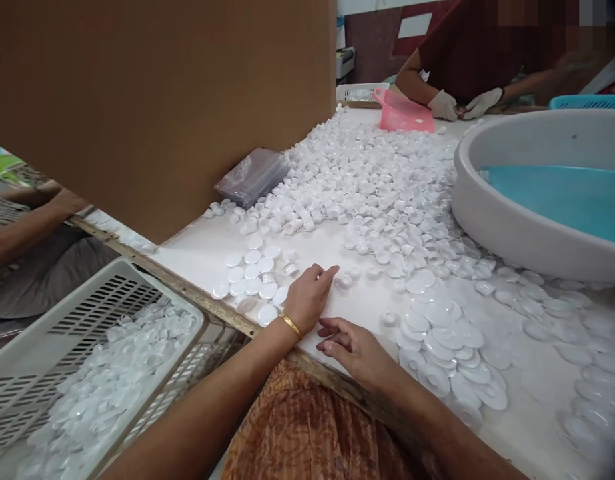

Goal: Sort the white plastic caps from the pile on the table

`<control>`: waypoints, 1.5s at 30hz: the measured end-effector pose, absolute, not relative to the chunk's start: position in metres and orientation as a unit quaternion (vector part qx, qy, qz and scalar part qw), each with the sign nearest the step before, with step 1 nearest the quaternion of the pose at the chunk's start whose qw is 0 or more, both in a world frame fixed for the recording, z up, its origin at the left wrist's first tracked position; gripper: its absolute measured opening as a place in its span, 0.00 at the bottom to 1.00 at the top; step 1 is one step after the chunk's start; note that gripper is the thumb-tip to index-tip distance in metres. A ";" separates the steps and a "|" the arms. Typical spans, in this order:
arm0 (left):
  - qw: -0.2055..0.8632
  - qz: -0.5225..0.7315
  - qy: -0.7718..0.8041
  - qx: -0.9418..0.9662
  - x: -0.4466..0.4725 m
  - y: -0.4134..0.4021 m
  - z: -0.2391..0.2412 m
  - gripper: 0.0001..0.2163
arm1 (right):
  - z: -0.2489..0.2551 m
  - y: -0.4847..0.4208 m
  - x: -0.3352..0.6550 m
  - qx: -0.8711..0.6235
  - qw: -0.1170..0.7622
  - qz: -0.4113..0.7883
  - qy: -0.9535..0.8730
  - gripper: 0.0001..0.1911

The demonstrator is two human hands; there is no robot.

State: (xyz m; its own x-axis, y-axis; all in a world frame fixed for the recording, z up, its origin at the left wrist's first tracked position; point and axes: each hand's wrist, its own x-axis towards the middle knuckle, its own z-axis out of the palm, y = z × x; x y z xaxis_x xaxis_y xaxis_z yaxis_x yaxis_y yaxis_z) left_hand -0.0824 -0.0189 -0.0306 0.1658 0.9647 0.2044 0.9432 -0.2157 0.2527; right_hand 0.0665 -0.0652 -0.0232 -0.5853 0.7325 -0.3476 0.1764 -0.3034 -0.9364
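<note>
My left hand [309, 299], with a gold bracelet at its wrist, is low over the white tabletop with its fingers stretched forward. A small white plastic cap [343, 281] lies just beyond its fingertips; whether they touch it I cannot tell. My right hand [355, 347] is near the table's front edge, its thumb and fingers apart and nothing between them. Left of my left hand lies a group of flat white discs [252, 271]. To the right of my right hand is an overlapping heap of larger white discs [437, 333].
A wide spread of white caps [372, 180] reaches back along the table. A large grey tub [480, 220] stands at right, a cardboard panel [162, 100] at left. A basket [132, 267] of white pieces sits low left. Opposite, a person's gloved hands [462, 105] work beside a pink basket [405, 113].
</note>
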 end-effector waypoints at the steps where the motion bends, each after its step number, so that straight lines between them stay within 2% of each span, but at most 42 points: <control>1: 0.016 0.137 0.623 0.770 -0.081 -0.019 -0.030 0.17 | -0.024 -0.065 0.067 -0.406 0.201 0.697 -0.556 0.20; 5: -0.025 0.053 0.640 0.766 -0.081 -0.020 -0.025 0.17 | -0.027 -0.067 0.069 -0.408 0.208 0.688 -0.563 0.19; 9: -0.014 0.039 0.648 0.761 -0.086 -0.018 -0.020 0.17 | -0.023 -0.068 0.074 -0.421 0.216 0.635 -0.610 0.18; 18: 0.048 0.203 0.656 0.725 -0.087 -0.013 -0.015 0.16 | -0.009 -0.073 0.062 -0.361 0.205 0.478 -0.774 0.18; 24: 0.057 0.198 0.639 0.742 -0.099 -0.017 -0.009 0.16 | 0.008 -0.071 0.098 -0.422 0.238 0.471 -0.737 0.16; 26: 0.041 0.170 0.632 0.755 -0.095 -0.017 -0.007 0.15 | 0.011 -0.066 0.125 -0.506 0.252 0.408 -0.717 0.15; 28: 0.025 0.124 0.621 0.773 -0.083 -0.015 -0.004 0.15 | 0.009 -0.060 0.149 -0.584 0.235 0.276 -0.726 0.14; 30: 0.023 0.076 0.609 0.789 -0.068 -0.014 -0.004 0.15 | 0.003 -0.054 0.165 -0.613 0.173 0.154 -0.755 0.13; 32: 0.028 0.042 0.601 0.797 -0.054 -0.017 -0.005 0.15 | -0.004 -0.048 0.172 -0.613 0.107 0.089 -0.778 0.11; 35: 0.020 0.028 0.593 0.805 -0.045 -0.027 -0.009 0.16 | -0.008 -0.042 0.175 -0.607 0.069 0.058 -0.790 0.07; 41: 0.038 0.096 0.589 0.802 -0.046 -0.050 0.000 0.15 | -0.014 -0.037 0.185 -0.579 0.090 0.036 -0.810 0.08; 45: 0.131 0.079 0.529 0.835 -0.028 -0.061 0.006 0.10 | -0.017 -0.035 0.191 -0.601 0.127 -0.021 -0.789 0.13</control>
State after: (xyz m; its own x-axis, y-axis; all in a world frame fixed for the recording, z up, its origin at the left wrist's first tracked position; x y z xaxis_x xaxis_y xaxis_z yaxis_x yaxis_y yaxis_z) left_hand -0.0284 -0.0611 0.0056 0.4288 0.9034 -0.0077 0.8621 -0.4066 0.3025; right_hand 0.1909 -0.0351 -0.0169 -0.2451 0.9431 0.2246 0.9536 0.2763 -0.1194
